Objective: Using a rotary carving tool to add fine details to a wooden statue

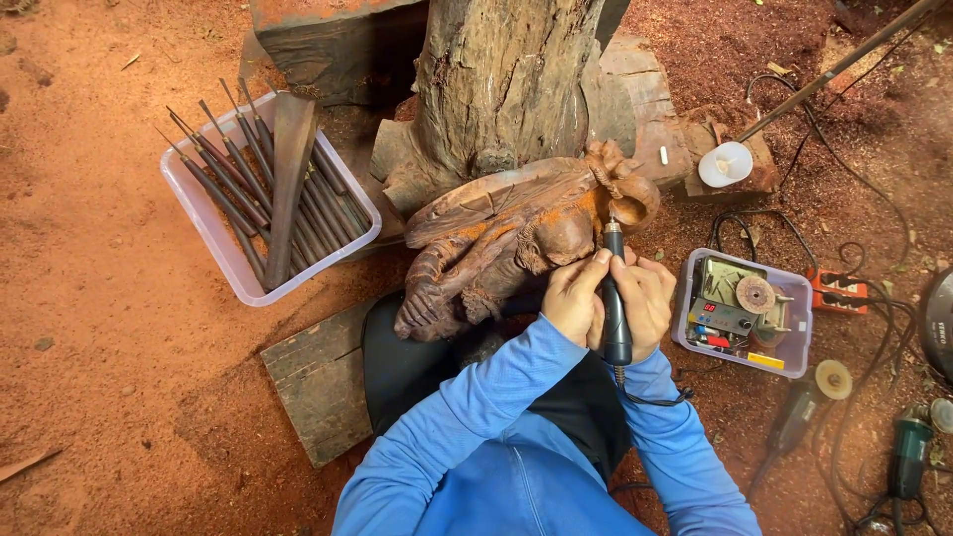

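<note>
Blue-sleeved arms lead to left hand (574, 298) & right hand (643, 301), both gripping a corded rotary tool (614, 298), its bit on the wood carving (516, 233) by the stump (501, 89): detail grinding underway; next pass needs steady, light pressure.

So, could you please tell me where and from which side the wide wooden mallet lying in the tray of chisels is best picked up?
Probably grip the wooden mallet by its narrow lower end, coming from above. It lies on top of the chisels, and that slim end near the tray rim suits hands better than the broad top.
</note>
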